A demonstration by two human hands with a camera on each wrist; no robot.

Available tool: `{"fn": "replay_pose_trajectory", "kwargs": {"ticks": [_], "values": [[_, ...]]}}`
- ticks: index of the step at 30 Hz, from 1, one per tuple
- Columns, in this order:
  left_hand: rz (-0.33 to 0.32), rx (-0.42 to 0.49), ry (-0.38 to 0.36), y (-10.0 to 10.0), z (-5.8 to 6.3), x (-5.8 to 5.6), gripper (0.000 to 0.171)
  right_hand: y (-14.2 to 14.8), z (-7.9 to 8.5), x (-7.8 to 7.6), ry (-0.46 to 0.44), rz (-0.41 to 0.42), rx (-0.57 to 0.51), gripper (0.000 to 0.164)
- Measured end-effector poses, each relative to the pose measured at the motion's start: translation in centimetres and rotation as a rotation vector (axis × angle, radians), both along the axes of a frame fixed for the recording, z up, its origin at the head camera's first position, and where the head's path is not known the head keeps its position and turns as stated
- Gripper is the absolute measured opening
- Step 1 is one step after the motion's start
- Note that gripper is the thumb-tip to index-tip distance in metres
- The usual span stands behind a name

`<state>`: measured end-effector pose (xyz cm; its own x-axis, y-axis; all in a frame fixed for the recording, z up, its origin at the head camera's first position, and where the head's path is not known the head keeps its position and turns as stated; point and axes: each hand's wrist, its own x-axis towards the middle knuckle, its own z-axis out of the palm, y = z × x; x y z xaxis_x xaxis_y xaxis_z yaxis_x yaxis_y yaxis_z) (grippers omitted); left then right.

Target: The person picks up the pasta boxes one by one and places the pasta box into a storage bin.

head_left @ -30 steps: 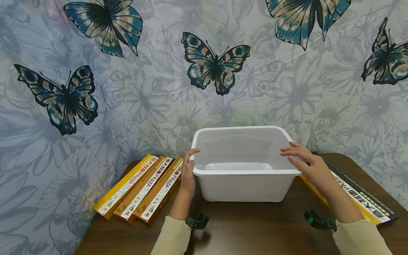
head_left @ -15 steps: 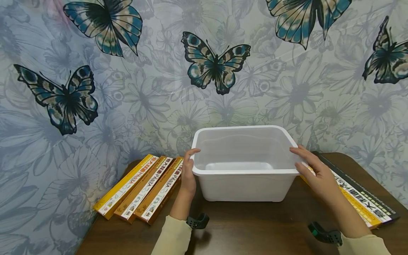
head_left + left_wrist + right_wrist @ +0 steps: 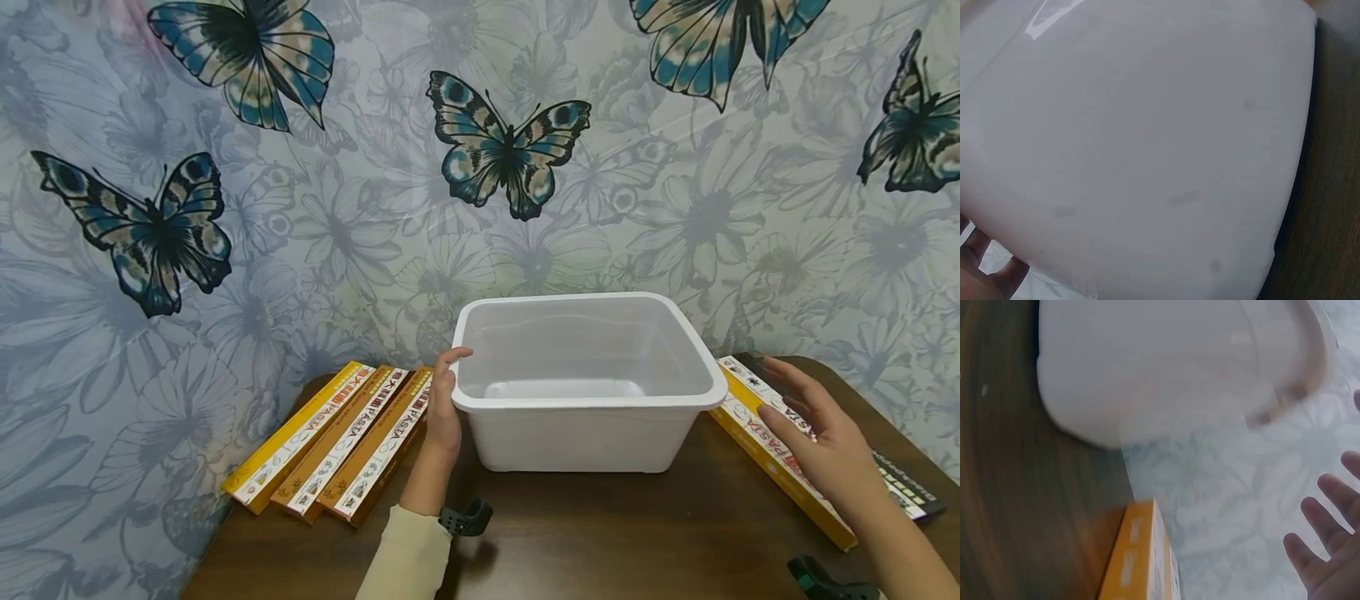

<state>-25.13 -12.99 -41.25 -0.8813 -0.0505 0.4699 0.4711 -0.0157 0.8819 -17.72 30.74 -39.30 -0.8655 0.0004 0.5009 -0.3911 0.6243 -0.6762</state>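
A white plastic tub (image 3: 585,437) stands upright at the middle of the table, its inside bare. At the tub's left end my left hand (image 3: 442,417) grips the rim, a finger hooked over the edge. The tub wall (image 3: 1154,131) fills most of the left wrist view, with the fingertips (image 3: 1007,275) at its lower left corner. My right hand (image 3: 825,442) hovers over the boxes on the right, fingers spread and holding nothing. Beneath it lie a yellow pasta box (image 3: 783,468) and a black box (image 3: 907,492), which the hand partly hides.
Left of the tub, a yellow pasta box (image 3: 292,442) and two brown pasta boxes (image 3: 337,446) lie side by side, slanted. Behind the brown wooden table (image 3: 600,533) rises a wall (image 3: 360,275) with printed butterflies. A dark wrist strap (image 3: 467,518) sits on the left wrist.
My right hand has let go of the tub's right rim and moved right, over the boxes there. The left hand and the tub have stayed in place.
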Motion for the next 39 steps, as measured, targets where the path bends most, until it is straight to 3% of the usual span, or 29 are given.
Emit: {"fn": "replay_pose_trajectory", "kwargs": {"ticks": [8,22,30,39], "values": [[-0.002,0.003,0.02,0.1,0.0,0.1,0.052,4.1,-1.8,0.9,-0.136,-0.145,0.031,0.074],[0.002,-0.004,0.014,0.0,-0.2,0.0,0.051,7.1,-3.4,1.0,-0.143,-0.203,0.0,0.084],[-0.004,0.001,0.018,-0.1,-0.2,0.0,0.051,8.3,-4.0,0.3,-0.149,-0.244,0.084,0.083],[-0.01,-0.001,0.021,-0.1,-0.2,-0.1,0.051,10.0,-5.3,0.4,-0.257,-0.431,0.21,0.087]]}}
